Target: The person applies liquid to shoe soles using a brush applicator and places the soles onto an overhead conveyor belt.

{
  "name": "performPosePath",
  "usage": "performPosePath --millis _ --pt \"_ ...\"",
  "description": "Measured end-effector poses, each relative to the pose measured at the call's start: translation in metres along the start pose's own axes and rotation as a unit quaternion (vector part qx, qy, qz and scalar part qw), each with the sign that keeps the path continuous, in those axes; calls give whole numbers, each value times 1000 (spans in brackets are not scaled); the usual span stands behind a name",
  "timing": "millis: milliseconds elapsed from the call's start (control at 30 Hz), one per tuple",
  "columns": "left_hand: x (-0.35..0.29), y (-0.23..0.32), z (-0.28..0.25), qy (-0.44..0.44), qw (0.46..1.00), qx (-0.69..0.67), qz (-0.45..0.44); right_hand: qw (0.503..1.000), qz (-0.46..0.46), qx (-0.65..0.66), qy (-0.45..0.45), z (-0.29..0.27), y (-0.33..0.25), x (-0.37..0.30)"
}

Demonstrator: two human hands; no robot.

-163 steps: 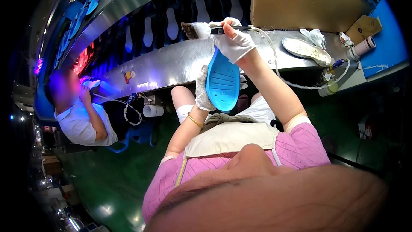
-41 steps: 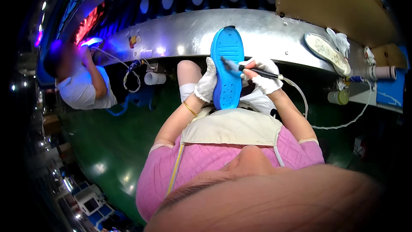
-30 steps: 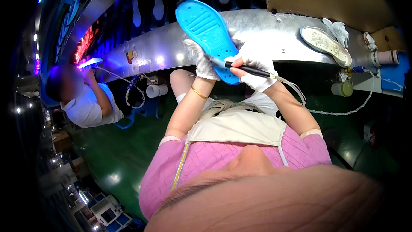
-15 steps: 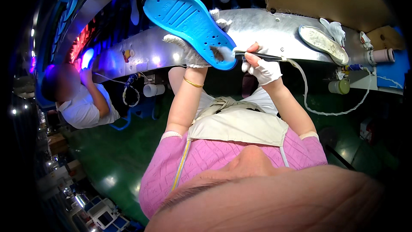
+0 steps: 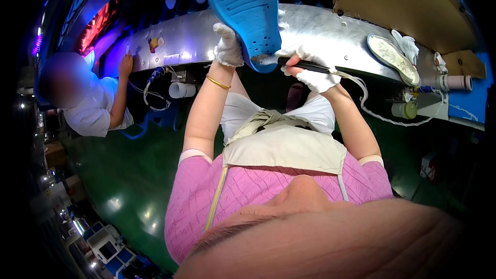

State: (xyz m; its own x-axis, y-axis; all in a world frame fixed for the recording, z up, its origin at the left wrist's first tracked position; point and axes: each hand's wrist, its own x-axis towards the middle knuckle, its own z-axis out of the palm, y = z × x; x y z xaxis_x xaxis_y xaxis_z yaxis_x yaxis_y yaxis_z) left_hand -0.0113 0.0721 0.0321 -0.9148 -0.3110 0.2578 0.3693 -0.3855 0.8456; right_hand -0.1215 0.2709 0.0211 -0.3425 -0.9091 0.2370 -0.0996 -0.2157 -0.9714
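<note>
Swung nearer upright since half a second ago, the blue shoe sole (image 5: 253, 26) is held up over the metal bench (image 5: 320, 33). Gloved, the left hand (image 5: 228, 46) cups it from beneath, half curled; the gloved right hand (image 5: 312, 75) closes round a black-handled brush (image 5: 305, 65), bristles at the sole's lower end. Farther right, a white sole (image 5: 391, 58) lies on the bench.
</note>
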Motion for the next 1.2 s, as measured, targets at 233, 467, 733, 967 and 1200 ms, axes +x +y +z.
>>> performPosePath --millis 233,467,733,967,1200 --pt "3 13 8 21 992 92 -78 963 131 196 -126 -12 -7 14" --pt "17 14 1 86 961 95 -245 987 80 47 -130 -2 -8 12" --pt "19 15 -2 146 938 126 -288 986 111 -65 -103 -8 -4 23" --pt "23 14 -5 145 938 188 -254 996 -18 -85 -23 -23 -7 35" --pt "8 27 -8 165 981 44 -92 995 8 63 -75 -35 -20 29"
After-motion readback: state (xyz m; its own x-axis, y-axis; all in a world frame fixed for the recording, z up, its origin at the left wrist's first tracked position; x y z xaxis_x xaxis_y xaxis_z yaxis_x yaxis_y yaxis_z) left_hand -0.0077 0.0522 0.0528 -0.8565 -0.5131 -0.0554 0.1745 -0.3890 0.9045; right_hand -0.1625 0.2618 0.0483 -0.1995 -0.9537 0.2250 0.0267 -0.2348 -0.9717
